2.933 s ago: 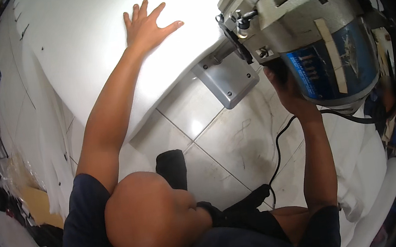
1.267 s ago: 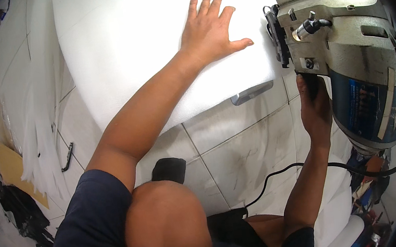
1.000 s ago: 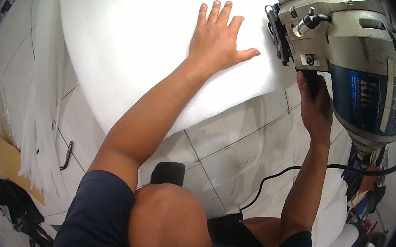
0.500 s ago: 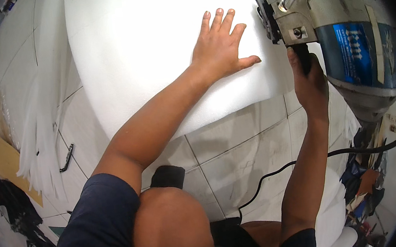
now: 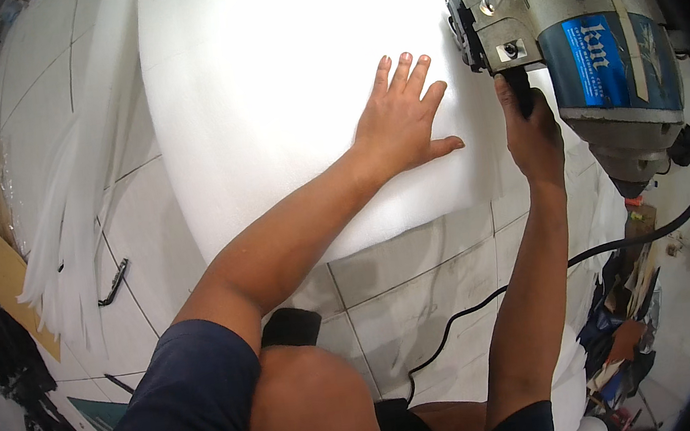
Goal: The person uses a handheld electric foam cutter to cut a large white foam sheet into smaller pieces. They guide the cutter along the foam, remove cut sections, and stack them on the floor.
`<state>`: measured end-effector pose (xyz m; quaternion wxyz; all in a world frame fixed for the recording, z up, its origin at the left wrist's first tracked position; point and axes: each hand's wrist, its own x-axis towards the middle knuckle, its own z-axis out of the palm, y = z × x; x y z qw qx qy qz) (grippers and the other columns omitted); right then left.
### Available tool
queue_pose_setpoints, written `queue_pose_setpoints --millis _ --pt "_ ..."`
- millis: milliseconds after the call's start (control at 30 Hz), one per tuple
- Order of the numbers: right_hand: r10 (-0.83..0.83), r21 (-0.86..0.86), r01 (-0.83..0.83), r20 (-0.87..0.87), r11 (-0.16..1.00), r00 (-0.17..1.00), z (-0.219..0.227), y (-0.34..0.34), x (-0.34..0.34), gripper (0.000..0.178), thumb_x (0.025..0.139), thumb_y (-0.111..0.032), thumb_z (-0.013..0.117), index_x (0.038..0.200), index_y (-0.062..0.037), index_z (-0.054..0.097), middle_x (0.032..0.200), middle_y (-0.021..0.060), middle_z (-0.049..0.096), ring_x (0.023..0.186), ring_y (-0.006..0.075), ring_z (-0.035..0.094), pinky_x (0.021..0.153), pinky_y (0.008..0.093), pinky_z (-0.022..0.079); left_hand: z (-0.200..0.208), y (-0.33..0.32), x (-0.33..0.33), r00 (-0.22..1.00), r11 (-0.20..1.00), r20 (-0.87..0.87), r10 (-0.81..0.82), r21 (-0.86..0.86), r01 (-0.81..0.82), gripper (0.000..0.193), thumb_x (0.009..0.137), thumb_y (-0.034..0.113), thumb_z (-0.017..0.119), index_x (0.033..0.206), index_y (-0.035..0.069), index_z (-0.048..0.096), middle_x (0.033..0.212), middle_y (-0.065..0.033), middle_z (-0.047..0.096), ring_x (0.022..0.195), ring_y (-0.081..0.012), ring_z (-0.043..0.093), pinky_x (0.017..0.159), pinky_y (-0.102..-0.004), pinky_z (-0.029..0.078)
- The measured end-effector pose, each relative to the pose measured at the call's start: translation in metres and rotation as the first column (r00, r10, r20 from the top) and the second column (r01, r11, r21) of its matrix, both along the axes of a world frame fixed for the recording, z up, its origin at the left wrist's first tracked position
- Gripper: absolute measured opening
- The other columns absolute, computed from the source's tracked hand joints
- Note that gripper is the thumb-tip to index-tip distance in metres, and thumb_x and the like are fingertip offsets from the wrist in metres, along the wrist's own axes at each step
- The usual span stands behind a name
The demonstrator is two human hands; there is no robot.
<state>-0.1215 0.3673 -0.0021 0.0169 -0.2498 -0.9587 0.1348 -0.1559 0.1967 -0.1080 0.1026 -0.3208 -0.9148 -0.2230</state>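
Note:
My left hand lies flat on a large white foam sheet, fingers spread and thumb toward the right. At the sheet's right side stands an electric cloth cutting machine with a grey metal body and a blue-labelled motor housing. My right hand is wrapped round the machine's black handle. The machine's base and blade cannot be made out from here. From the motor end a black power cord runs down and passes behind my right forearm.
Pale floor tiles show below the sheet. To the left lie thin white foam strips, a small black tool, a yellow-brown board and clear plastic. Scraps heap up at the lower right. My bent knee is close below.
The whole view has shifted a little. My right hand has pushed the cutting machine slightly farther from me. My left hand, still flat, sits somewhat closer to the sheet's near edge.

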Motion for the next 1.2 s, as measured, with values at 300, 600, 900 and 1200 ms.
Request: queue_pose_setpoints --millis 300,600,900,1200 --pt "-0.020 -0.002 0.020 0.007 1.000 1.000 -0.011 0.011 -0.014 0.077 0.088 -0.073 0.041 0.118 -0.0033 0.057 0.114 0.0245 0.064 0.111 0.0417 0.060 0.094 0.0480 0.045 -0.008 0.014 0.011 0.999 1.000 0.034 -0.022 0.010 0.022 0.081 0.082 0.069 0.057 0.134 0.008 0.051 0.149 -0.0211 0.036 0.143 -0.0385 0.027 0.118 -0.0536 0.014" --pt "-0.028 0.017 0.028 0.016 0.999 0.999 -0.025 0.015 -0.041 0.082 0.086 -0.076 0.040 0.123 -0.0042 0.057 0.119 0.0224 0.063 0.115 0.0391 0.059 0.098 0.0457 0.043 -0.023 0.023 0.013 0.999 0.999 0.041 -0.027 0.047 0.025 0.080 0.082 0.068 0.058 0.134 0.008 0.053 0.149 -0.0216 0.036 0.142 -0.0397 0.027 0.117 -0.0543 0.015" --pt "-0.019 -0.057 0.024 0.092 0.998 0.996 -0.043 0.024 -0.044 0.079 0.089 -0.071 0.039 0.128 -0.0034 0.054 0.127 0.0227 0.060 0.121 0.0400 0.055 0.102 0.0469 0.041 -0.036 0.021 0.016 0.995 0.997 0.087 -0.056 0.058 0.051 0.076 0.083 0.064 0.059 0.134 0.008 0.052 0.150 -0.0221 0.034 0.142 -0.0403 0.026 0.118 -0.0543 0.014" --pt "0.209 0.014 -0.209 -0.090 0.978 0.974 -0.082 0.073 -0.020 0.048 0.087 -0.045 0.061 0.105 -0.0007 0.056 0.068 0.0139 0.062 0.056 0.0256 0.063 0.057 0.0397 0.049 -0.043 0.030 0.010 0.998 0.990 0.066 -0.013 0.142 0.004 0.056 0.090 0.048 0.057 0.128 0.008 0.057 0.147 -0.0186 0.040 0.141 -0.0364 0.031 0.117 -0.0519 0.017"
